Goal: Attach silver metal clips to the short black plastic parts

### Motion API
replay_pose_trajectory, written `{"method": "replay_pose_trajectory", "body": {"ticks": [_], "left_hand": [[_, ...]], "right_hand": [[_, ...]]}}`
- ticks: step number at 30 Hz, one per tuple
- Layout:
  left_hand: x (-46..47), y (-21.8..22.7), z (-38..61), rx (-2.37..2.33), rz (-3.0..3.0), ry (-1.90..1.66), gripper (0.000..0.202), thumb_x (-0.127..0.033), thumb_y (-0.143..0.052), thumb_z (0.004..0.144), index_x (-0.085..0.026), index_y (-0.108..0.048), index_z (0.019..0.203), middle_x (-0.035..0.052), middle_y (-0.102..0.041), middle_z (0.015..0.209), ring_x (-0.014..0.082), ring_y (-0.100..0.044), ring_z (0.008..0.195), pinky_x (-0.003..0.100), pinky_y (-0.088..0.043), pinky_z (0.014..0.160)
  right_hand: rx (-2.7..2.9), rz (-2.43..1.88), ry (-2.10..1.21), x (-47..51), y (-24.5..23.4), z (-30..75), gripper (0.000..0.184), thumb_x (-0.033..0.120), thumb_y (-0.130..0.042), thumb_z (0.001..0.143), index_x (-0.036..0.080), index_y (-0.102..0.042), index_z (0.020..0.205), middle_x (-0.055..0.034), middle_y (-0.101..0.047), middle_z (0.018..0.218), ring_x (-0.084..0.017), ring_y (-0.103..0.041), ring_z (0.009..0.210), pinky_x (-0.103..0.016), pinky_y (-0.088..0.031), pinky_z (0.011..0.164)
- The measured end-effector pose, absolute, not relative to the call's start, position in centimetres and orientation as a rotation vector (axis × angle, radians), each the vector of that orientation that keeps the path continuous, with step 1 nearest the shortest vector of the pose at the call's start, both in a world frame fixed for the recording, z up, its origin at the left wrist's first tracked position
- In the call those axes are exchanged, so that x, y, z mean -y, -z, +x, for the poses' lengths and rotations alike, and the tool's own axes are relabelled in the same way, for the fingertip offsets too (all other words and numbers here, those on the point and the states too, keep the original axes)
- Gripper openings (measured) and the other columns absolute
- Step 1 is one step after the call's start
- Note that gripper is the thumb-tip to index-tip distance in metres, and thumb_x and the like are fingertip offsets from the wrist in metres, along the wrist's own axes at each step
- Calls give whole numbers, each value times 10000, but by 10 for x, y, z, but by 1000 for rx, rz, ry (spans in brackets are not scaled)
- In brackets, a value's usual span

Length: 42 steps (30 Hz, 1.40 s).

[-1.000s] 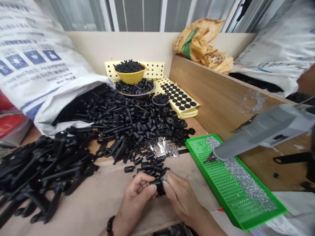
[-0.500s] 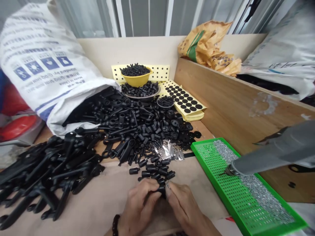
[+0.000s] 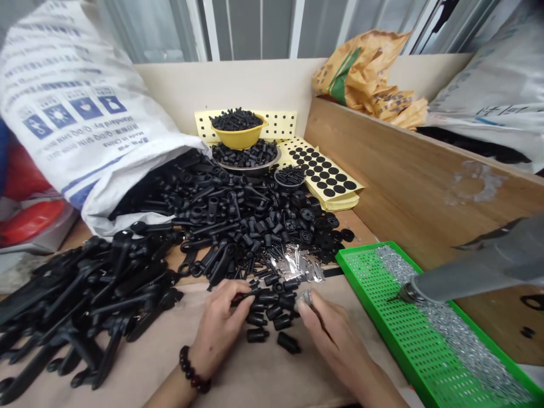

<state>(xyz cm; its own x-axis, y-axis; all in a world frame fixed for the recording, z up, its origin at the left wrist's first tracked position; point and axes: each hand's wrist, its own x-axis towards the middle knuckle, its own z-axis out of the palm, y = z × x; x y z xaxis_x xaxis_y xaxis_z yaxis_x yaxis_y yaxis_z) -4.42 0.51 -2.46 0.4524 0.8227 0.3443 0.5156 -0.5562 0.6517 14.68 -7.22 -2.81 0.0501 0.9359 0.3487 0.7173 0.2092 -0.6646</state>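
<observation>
My left hand (image 3: 219, 320), with a dark bead bracelet at the wrist, has thumb and forefinger closed on a black plastic part, mostly hidden by the fingers. Just right of it lies a loose group of short black plastic cylinders (image 3: 274, 311), each with a narrower end. At the right side of that group, my right hand (image 3: 334, 334) pinches a few small silvery metal pieces (image 3: 305, 298); their exact shape is blurred. Thin flat metal clips (image 3: 297, 263) are heaped just beyond the cylinders.
A large heap of black plastic handles (image 3: 85, 294) covers the left, below a white sack (image 3: 97, 113). Behind stand a yellow bowl (image 3: 240, 136) of black parts and dotted sticker sheets (image 3: 327, 175). On the right, a power screwdriver (image 3: 467, 269) overhangs a green tray (image 3: 382, 323) of screws.
My hands were together near the front, working on a black cylinder. They have moved apart and forward, the left to the upper left; two cylinders now lie nearer the front.
</observation>
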Motion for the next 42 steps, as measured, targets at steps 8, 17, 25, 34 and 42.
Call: {"method": "replay_pose_trajectory", "body": {"ticks": [8, 17, 25, 34, 42], "left_hand": [[-13, 22, -48, -1105, 2471, -876, 93, -188, -475, 854, -184, -566, 836, 61, -641, 879, 190, -582, 836, 313, -480, 741], [-45, 3, -25, -1334, 2756, -283, 222, -29, -420, 781, -169, -583, 724, 82, -609, 703, 259, -509, 757, 373, -404, 673], [-54, -1, -21, -1239, 2329, -565, 208, -160, -453, 810, -181, -580, 974, 36, -644, 790, 173, -587, 713, 279, -468, 645], [-18, -12, 6, -972, 1062, -713, 203, -247, -717, 611, -137, -638, 763, -9, -603, 605, 95, -532, 540, 203, -435, 542], [-36, -4, -2, -1079, 1965, -666, 139, -273, -532, 806, -179, -620, 859, 32, -643, 781, 172, -576, 707, 277, -463, 655]], "right_hand": [[1743, -1504, -349, 70, 34, 148, 226, 229, -346, 919, 220, -363, 693, 59, -447, 530, -104, -442, 439, -223, -300, 460], [1733, -1511, -394, 65, 28, 152, 255, 240, -334, 922, 227, -314, 669, 56, -431, 533, -111, -420, 451, -236, -283, 465], [1717, -1570, -334, 61, 20, 157, 251, 226, -318, 917, 227, -324, 666, 41, -445, 542, -120, -421, 464, -246, -288, 477], [1874, -1521, -215, 50, 18, 139, 210, 260, -300, 925, 204, -430, 771, -3, -540, 678, -145, -532, 576, -252, -331, 522], [1726, -1505, -164, 55, 18, 152, 234, 184, -294, 905, 219, -369, 686, 20, -487, 587, -117, -458, 473, -240, -306, 465]]}}
